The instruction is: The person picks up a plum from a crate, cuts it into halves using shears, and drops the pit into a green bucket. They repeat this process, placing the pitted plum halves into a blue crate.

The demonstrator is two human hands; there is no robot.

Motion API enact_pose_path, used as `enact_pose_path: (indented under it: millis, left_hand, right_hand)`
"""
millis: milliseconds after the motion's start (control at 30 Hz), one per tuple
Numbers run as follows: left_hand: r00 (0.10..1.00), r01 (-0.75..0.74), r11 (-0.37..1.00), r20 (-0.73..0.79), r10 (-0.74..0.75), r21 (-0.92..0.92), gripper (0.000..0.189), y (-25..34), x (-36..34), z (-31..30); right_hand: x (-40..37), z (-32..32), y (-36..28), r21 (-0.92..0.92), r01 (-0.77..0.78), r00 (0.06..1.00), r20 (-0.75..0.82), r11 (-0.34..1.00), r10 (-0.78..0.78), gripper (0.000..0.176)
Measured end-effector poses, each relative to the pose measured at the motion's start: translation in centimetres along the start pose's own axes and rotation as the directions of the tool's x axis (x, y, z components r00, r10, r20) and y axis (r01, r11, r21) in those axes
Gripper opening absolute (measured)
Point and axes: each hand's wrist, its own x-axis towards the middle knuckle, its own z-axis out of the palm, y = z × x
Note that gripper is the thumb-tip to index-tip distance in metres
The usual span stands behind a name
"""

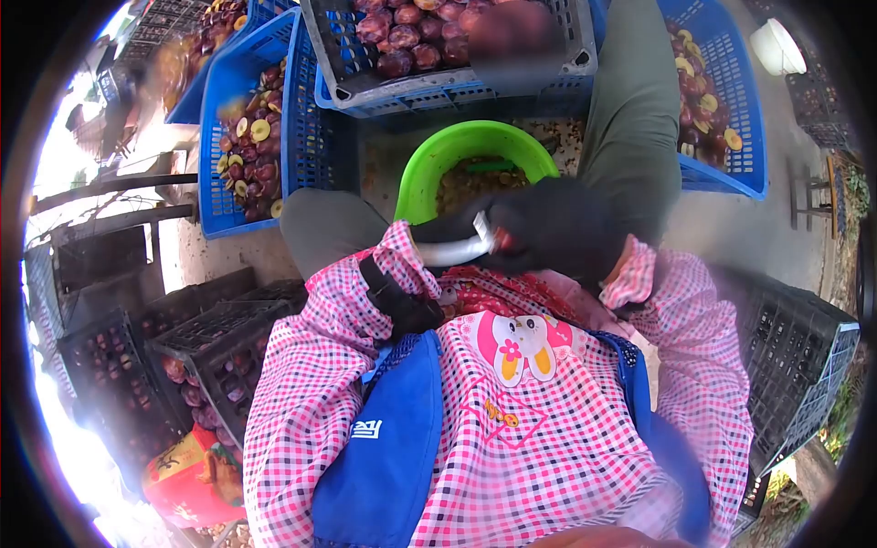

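Note:
Both hands wear black gloves and meet in front of my apron, over the near rim of a green tub (413, 187). My left hand (448, 226) is closed around a curved white tool (455, 252), whose pale tip points up between the hands. Close against it, my right hand (562, 226) is closed and blurred by motion. A small dark red plum (502, 239) shows between the gloves, at the right hand's fingers and right by the tool's end. Most fingers are hidden by dark gloves overlapping. Inside the tub lie brownish pits and a green strip (491, 166).
Ahead stands a crate of whole plums (402, 41). Blue crates of cut plums stand at left (288, 137) and right (744, 110) of my knees. Black crates (224, 365) with plums are at left, beside a red bag (196, 479); another black crate (795, 356) is at right.

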Motion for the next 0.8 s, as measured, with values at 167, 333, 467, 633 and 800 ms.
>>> enact_pose_path:
  millis: [167, 333, 467, 633, 800]
  left_hand:
    - [0.639, 0.316, 0.799, -0.737, 0.219, 0.512, 0.038, -1.3, -0.2, 2.7]
    - [0.626, -0.054, 0.979, -0.757, 0.187, 0.197, 0.056, 0.5, -0.7, 0.4]
    - [0.444, -0.221, 0.971, -0.876, 0.187, 0.095, 0.058, -1.5, 1.0, 2.7]
    - [0.452, 0.06, 0.97, -0.872, 0.186, 0.238, 0.058, -2.0, 0.1, 3.7]
    - [0.107, 0.581, 0.275, -0.406, 0.908, 0.767, 0.051, 9.2, -9.9, 9.9]
  right_hand:
    - [-1.2, -0.5, 1.4, 0.42, -0.28, 0.929, -0.106, 0.863, 0.353, 0.036]
    - [-1.9, -1.4, 3.3, 0.748, -0.263, 0.684, -0.3, 0.609, 0.665, 0.049]
    - [-0.3, -0.2, 1.8, 0.305, -0.222, 0.863, -0.381, 0.926, 0.332, 0.059]
    - [-0.4, 0.5, 1.8, 0.294, -0.399, 0.866, -0.19, 0.869, 0.462, 0.056]
    - [-1.3, -8.4, 2.9, 0.332, -0.479, 0.47, -0.684, 0.812, 0.557, 0.042]
